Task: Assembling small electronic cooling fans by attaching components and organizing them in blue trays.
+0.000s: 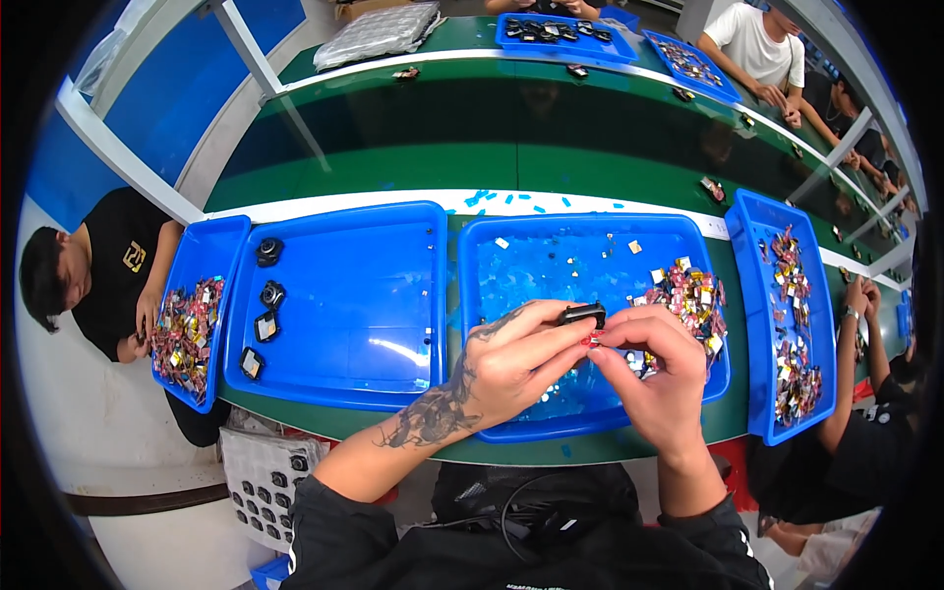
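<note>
Above the middle blue tray [501, 270], my left hand [506, 366] grips a small black device housing [582, 315], its fingers closed around the lower part. My right hand [657, 372] meets it from the other side, thumb and forefinger pinched on a small red part [592, 341] at the housing's lower edge. Whether that red part is joined to the housing I cannot tell. Below and behind my right hand, a heap of small components [693, 300] in red, yellow and white lies in the tray's right side.
Left of this tray, another blue tray [354, 285] holds several black devices [271, 293] along its left side. Narrow part-filled trays stand at far left [187, 339] and right [798, 393]. Blue scraps lie on the white ledge [413, 204] before the green conveyor [413, 157]. Co-workers sit around.
</note>
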`<state>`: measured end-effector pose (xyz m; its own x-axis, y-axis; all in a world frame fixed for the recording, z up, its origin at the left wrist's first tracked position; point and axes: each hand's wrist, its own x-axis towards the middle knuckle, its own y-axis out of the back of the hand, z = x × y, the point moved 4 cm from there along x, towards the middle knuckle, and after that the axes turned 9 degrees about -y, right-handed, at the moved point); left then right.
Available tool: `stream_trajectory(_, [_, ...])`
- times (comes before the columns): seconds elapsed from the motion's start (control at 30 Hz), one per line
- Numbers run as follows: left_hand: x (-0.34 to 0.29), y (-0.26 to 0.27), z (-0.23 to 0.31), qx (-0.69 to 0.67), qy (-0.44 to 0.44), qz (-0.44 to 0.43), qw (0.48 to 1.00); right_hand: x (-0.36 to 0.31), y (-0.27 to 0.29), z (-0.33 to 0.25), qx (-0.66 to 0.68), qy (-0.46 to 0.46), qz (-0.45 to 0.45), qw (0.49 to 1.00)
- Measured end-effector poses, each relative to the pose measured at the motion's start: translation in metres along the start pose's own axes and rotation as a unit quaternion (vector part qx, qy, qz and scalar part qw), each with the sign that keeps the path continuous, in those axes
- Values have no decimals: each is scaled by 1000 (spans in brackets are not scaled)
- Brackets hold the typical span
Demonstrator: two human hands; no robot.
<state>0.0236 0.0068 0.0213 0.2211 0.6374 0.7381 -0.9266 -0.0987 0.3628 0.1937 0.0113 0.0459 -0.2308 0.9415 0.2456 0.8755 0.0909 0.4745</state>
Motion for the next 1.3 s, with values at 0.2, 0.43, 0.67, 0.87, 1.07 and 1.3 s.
stream_trajectory(0.2, [3,6,2,20,-7,-28,999,-1,-2,6,91,-76,13,993])
stream_trajectory(0.43, [-19,-14,-19,-360,323,-4,875,-11,-7,22,254,-183,-31,949])
stream_trajectory(0.67, [-18,-16,-16,-377,314,35,871,-6,-19,10,120,-103,70,985])
stream_trajectory(0.87, [-17,-13,-17,-382,289,37,877,-3,-20,13,88,-111,83,986])
stream_trajectory(1.07, [-22,-16,-20,-384,289,42,876,1,-24,14,46,-104,97,989])
stream_trajectory(1.3, [-15,-6,-19,-412,307,91,853,14,-42,17,146,-120,32,981])
